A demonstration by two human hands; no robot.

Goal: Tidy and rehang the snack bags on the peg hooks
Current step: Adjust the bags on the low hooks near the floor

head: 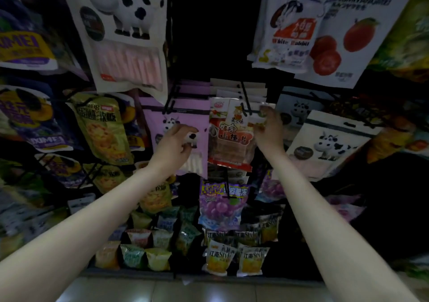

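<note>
Beside "White Rabbit" bags (287, 37), right hand (269, 127) fingers pinching red-labelled packet (229, 137), left hand (174, 144) loosely curled.

Dim light, dark rack backing (216, 34), pale tiled floor (209, 290)
</note>
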